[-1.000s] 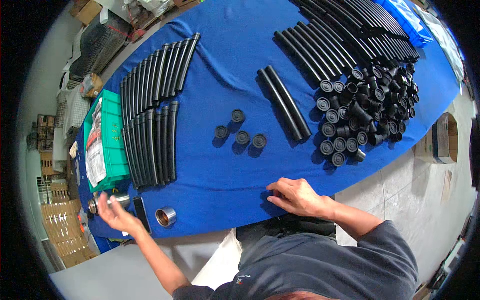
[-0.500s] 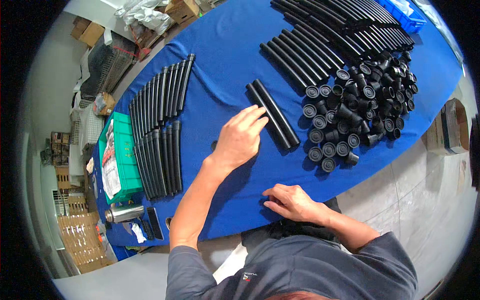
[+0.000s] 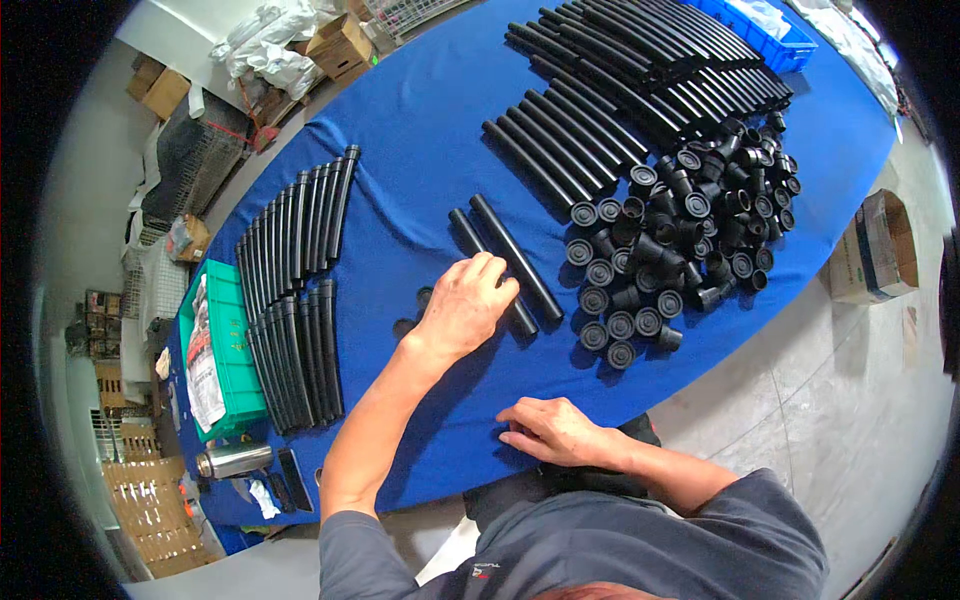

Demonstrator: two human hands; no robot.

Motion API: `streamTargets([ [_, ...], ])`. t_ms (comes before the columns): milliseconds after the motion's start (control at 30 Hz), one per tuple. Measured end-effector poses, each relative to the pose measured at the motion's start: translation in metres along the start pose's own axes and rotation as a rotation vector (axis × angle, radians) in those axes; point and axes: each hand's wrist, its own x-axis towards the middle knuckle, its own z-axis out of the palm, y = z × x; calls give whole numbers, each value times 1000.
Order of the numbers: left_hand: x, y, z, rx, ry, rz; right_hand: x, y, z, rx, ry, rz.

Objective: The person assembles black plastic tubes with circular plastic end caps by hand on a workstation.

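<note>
Two black plastic tubes (image 3: 527,272) lie slantwise on the blue cloth in the middle of the table, a narrow gap between them. My left hand (image 3: 462,308) is over the left tube (image 3: 465,232), its fingers closed round the tube's middle; both tube ends show past the hand. Beside this hand's wrist, small round black pieces (image 3: 424,297) are partly hidden. My right hand (image 3: 548,430) rests on the cloth by the near edge, fingers curled in, with nothing visible in it. To its upper right spreads a heap of black caps (image 3: 648,322).
Rows of black tubes (image 3: 560,150) lie at the far right, a blue crate (image 3: 790,52) behind them. On the left are capped tubes (image 3: 300,225), a green crate (image 3: 235,350), a metal flask (image 3: 235,460) and a phone (image 3: 294,478). A cardboard box (image 3: 870,255) stands beyond the right edge.
The left tube has shifted away from the right one, opening a gap. My left hand has closed on it. The whole view has shifted; my right hand stays at the table's edge.
</note>
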Motion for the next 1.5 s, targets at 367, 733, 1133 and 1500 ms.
streamTargets([
  [367, 7, -6, -5, 219, 63, 182, 1, -2, -2, 11, 27, 53],
  [733, -75, 11, -113, -291, 644, -399, 2, -5, -7, 35, 20, 117],
  [1133, -176, 94, -56, -719, 275, -817, 76, -13, -14, -589, 191, 7],
  [1500, -178, 97, -38, -679, 215, -930, 81, 7, -21, -475, 122, 68],
])
